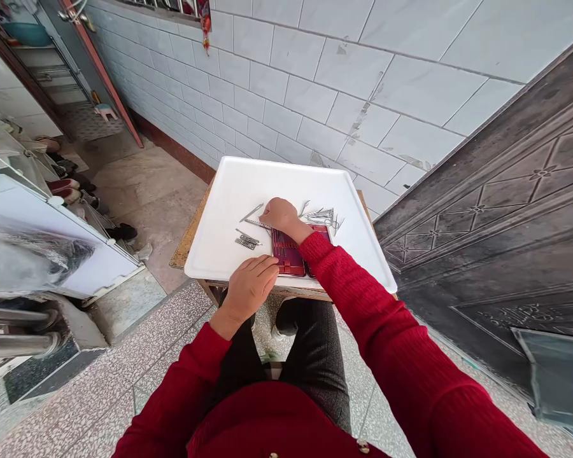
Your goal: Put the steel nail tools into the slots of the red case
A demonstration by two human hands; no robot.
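One open case (293,261) lies by the near edge of one white surface (248,178); one tangle of silvery tools (321,217), too jumbled to count, sits at its far end; the case's lining is dark purplish red; the left hand (252,283) lies flattish beside it, grip loose; the right hand (279,214) curls beyond it, and I can't tell whether that grip holds anything.
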